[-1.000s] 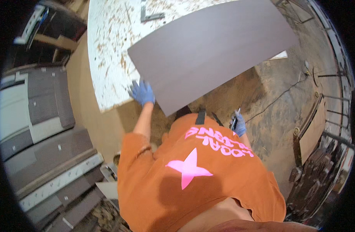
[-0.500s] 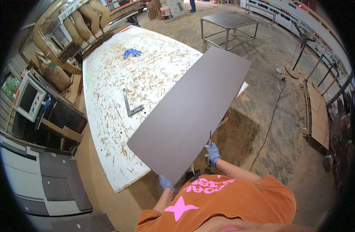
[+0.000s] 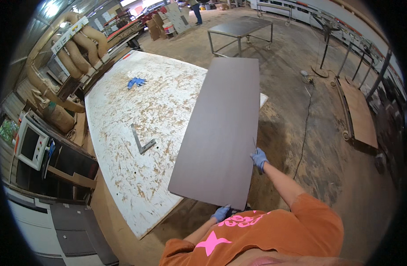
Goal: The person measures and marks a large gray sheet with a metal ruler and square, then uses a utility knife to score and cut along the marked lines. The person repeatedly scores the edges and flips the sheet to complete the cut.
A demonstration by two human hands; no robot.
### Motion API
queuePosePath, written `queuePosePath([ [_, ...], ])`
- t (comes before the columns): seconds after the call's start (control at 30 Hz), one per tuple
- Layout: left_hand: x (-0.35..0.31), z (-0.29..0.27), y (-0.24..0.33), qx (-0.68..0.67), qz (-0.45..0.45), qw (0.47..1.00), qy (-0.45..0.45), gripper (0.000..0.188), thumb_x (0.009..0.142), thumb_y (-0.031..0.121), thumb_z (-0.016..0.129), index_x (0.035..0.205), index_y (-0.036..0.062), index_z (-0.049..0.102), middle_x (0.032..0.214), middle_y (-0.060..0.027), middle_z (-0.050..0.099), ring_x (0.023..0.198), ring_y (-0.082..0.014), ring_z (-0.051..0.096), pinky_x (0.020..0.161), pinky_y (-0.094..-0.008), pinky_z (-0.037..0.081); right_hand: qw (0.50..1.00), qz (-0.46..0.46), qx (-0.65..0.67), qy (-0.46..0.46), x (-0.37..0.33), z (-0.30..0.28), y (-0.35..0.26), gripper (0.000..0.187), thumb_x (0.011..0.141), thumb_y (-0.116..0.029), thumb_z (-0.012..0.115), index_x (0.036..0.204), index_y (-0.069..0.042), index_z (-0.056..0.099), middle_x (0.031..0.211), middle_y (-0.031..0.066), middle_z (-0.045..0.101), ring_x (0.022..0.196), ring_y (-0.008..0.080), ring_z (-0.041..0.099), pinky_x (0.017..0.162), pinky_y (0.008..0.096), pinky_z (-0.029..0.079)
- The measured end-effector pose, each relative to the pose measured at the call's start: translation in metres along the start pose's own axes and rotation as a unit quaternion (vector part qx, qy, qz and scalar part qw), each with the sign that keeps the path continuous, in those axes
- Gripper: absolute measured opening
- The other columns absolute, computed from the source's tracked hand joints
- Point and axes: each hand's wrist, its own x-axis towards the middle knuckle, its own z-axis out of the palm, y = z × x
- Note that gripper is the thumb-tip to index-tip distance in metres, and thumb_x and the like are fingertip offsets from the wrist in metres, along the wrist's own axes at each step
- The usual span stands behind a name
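A long grey-brown board (image 3: 219, 128) lies slantwise over the right part of the white worktable, its near end jutting out toward me. My left hand (image 3: 221, 213), in a blue glove, is closed on the board's near edge, its fingers partly hidden. At the right long edge, my gloved right hand (image 3: 259, 160) is closed against the board. A thin dark tool (image 3: 254, 142) sticks up from that hand; its kind is not clear. Left of the board, a metal square (image 3: 142, 144) rests on the table, with blue gloves (image 3: 136, 82) farther back.
Wood shavings cover the white table (image 3: 119, 128). Beyond the board stands a wheeled metal table (image 3: 241, 26). A cable (image 3: 306, 128) runs along the floor at right, near a low trolley (image 3: 358, 115). A control screen (image 3: 31, 144) stands at left; a person (image 3: 196, 11) is far back.
The board has swung counterclockwise: its far end went left and its near end right. Both hands have moved rightward along with it. My view has shifted a little too.
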Motion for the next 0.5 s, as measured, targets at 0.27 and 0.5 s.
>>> queuePosePath([
  [0.27,-0.025,-0.066,0.067,0.270,0.167,0.904,0.285,0.055,0.083,0.049,0.056,0.116,0.0052,0.062,0.113,-0.0221,0.063,0.102,-0.0385,0.060,0.091,-0.0438,0.045,0.996,0.039,-0.039,-0.064,-0.058,-0.046,0.003,0.057,0.083,-0.023,0.068,0.130,0.002,0.049,0.128,0.0185,0.057,0.116,0.0276,0.055,0.098,0.0362,0.043],
  [0.5,-0.008,-0.176,0.036,0.413,0.121,0.741,0.515,0.061,0.075,0.042,0.069,0.125,0.0111,0.054,0.132,-0.0171,0.050,0.119,-0.0376,0.048,0.100,-0.0441,0.042,0.980,0.118,-0.056,-0.151,-0.192,-0.008,0.007,0.057,0.082,-0.022,0.069,0.129,0.001,0.046,0.115,0.0152,0.062,0.104,0.0245,0.058,0.092,0.0329,0.045],
])
